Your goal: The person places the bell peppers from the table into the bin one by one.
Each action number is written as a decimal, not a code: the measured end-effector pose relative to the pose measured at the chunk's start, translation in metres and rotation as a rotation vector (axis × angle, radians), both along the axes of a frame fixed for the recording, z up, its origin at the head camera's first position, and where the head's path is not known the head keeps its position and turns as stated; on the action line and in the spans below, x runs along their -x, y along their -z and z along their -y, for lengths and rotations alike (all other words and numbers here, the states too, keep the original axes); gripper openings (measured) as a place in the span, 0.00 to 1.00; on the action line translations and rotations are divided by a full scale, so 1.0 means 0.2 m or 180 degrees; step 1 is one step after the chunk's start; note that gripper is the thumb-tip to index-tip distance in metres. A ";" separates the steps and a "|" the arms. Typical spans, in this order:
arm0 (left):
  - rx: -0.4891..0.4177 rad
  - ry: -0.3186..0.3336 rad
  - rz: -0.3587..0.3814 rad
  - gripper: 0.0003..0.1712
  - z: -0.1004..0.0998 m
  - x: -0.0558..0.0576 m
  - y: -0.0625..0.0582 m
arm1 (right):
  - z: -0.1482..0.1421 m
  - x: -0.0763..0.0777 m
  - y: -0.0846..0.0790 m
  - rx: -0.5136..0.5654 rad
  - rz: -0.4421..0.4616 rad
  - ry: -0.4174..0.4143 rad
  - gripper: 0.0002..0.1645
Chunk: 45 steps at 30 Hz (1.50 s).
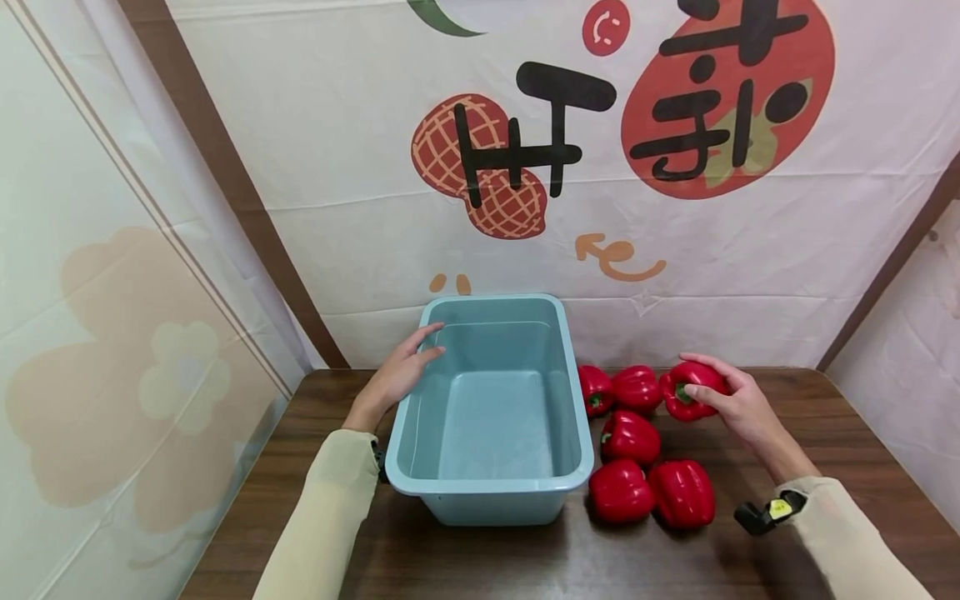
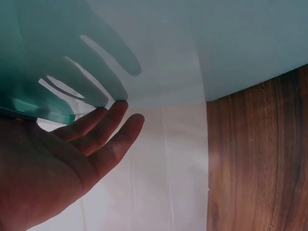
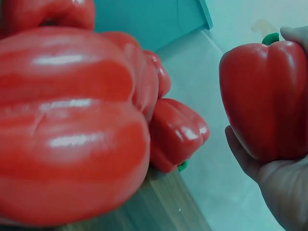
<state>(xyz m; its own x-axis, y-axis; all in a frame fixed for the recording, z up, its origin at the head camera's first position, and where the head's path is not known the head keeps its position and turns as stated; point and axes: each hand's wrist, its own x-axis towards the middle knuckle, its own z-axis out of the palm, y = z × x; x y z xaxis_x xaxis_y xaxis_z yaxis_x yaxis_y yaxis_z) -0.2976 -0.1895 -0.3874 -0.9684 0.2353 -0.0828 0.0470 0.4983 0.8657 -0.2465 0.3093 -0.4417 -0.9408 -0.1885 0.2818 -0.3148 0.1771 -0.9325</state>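
Note:
My right hand [image 1: 738, 404] grips a red bell pepper [image 1: 693, 390] with a green stem, thumb on the near side and fingers behind. In the right wrist view this bell pepper [image 3: 264, 101] rests in the palm, apart from the others. My left hand [image 1: 401, 371] is at the left rim of a light blue plastic tub [image 1: 491, 485], two digits reaching over the edge. The left wrist view shows fairly straight fingers [image 2: 113, 144] beside the tub's outer wall [image 2: 240, 43]; whether they press it I cannot tell. No peppers show inside the tub.
Several red bell peppers [image 1: 630, 437] lie close together along the tub's right side on the dark wooden table [image 1: 795, 417]. A white printed cloth [image 1: 360, 167] hangs behind the table, with more cloth at both sides.

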 end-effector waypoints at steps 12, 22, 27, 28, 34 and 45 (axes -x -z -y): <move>0.0087 -0.0015 -0.0068 0.32 -0.01 0.00 0.00 | 0.04 0.01 -0.07 0.0234 0.0066 -0.0184 0.27; 0.0074 -0.0030 -0.0076 0.32 -0.01 -0.01 0.00 | 0.08 0.00 -0.13 0.0094 0.0046 -0.0110 0.27; 0.0069 -0.0030 -0.0106 0.32 -0.01 0.00 0.01 | 0.09 0.00 -0.16 0.0077 0.0009 -0.0108 0.27; 0.0069 -0.0029 -0.0110 0.32 0.00 0.00 0.01 | 0.10 0.00 -0.16 0.0062 -0.0003 -0.0105 0.27; 0.0082 -0.0034 -0.0131 0.31 0.00 -0.01 0.01 | 0.12 0.00 -0.19 -0.0002 -0.0047 -0.0102 0.27; 0.0068 -0.0040 -0.0104 0.32 -0.01 -0.01 0.00 | 0.15 0.01 -0.20 0.0104 -0.0111 -0.0235 0.27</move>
